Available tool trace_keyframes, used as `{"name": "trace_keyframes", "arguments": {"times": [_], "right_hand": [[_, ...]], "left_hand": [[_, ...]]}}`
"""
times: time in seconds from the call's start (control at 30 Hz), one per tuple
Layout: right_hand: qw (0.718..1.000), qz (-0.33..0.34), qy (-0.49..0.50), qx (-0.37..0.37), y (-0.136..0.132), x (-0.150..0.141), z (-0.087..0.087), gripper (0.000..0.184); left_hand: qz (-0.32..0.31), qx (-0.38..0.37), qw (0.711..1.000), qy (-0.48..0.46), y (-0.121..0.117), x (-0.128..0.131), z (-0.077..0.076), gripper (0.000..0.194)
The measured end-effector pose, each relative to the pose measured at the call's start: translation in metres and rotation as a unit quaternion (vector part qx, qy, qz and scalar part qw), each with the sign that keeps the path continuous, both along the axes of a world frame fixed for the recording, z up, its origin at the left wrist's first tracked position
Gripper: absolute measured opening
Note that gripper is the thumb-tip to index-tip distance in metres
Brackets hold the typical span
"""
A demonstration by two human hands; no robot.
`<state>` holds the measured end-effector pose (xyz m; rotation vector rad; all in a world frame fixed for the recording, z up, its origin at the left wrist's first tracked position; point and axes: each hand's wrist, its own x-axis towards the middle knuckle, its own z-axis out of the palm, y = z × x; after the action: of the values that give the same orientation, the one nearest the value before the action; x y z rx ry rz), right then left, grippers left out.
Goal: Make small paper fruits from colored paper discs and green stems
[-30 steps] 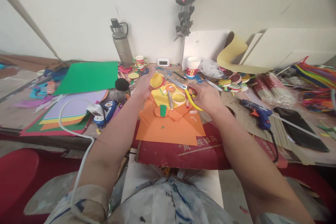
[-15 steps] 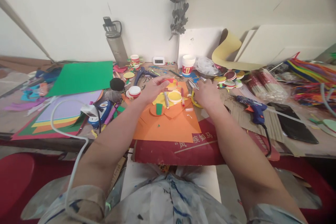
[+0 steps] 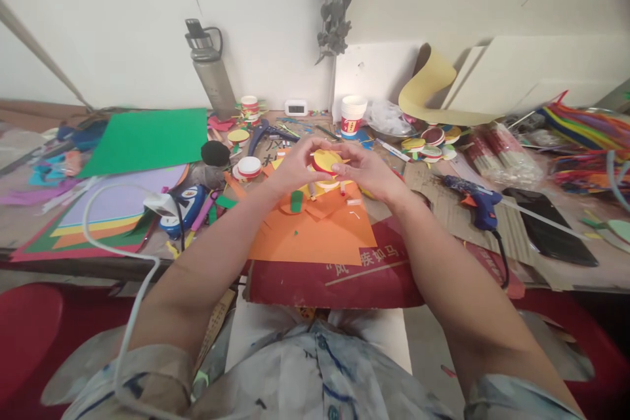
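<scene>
My left hand (image 3: 291,169) and my right hand (image 3: 369,170) meet above the table's middle, fingers pinched on a small round piece with a yellow face and red rim (image 3: 325,161). Both hands grip its edges from either side. Under them lies an orange paper sheet (image 3: 319,233) with orange cut-outs, a green scrap (image 3: 296,201) and yellow pieces. A similar white-and-red round piece (image 3: 249,167) rests just left of my left hand.
A green sheet (image 3: 147,141) and stacked coloured papers (image 3: 98,213) lie at left beside a glue gun with a white cord (image 3: 184,210). A blue glue gun (image 3: 475,200), a black phone (image 3: 554,226), paper cups (image 3: 352,116) and a water bottle (image 3: 211,72) stand around.
My right hand has let go of the yellow-handled scissors and come over to the left hand. Both hands now hold the yellow round piece lifted off the orange sheet.
</scene>
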<state>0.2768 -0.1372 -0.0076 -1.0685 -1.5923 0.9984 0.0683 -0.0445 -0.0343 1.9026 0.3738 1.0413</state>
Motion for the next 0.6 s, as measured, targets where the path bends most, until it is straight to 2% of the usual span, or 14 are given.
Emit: {"name": "trace_keyframes", "arguments": {"times": [0.1,0.17,0.27,0.37,0.5,0.6], "right_hand": [[0.999,-0.029,-0.038,0.021,0.005,0.002,-0.005,0.060],[0.997,-0.050,-0.049,0.028,0.008,0.005,-0.008,0.057],[0.996,-0.061,-0.060,0.040,0.011,0.009,-0.012,0.051],[0.995,-0.046,-0.073,0.045,0.012,0.009,-0.013,0.053],[0.994,-0.057,-0.086,0.037,0.011,0.006,-0.014,0.061],[0.993,-0.094,-0.068,0.019,0.013,0.005,-0.015,0.051]], "left_hand": [[0.051,0.114,0.990,0.057,-0.003,0.001,0.000,0.077],[0.043,0.157,0.983,0.090,-0.006,0.000,0.002,0.080],[0.030,0.167,0.979,0.110,-0.007,0.002,0.004,0.080],[0.054,0.175,0.977,0.113,-0.006,0.006,0.004,0.081],[0.054,0.176,0.976,0.118,-0.003,0.004,0.006,0.096],[0.075,0.153,0.971,0.168,0.001,-0.004,0.005,0.109]]}}
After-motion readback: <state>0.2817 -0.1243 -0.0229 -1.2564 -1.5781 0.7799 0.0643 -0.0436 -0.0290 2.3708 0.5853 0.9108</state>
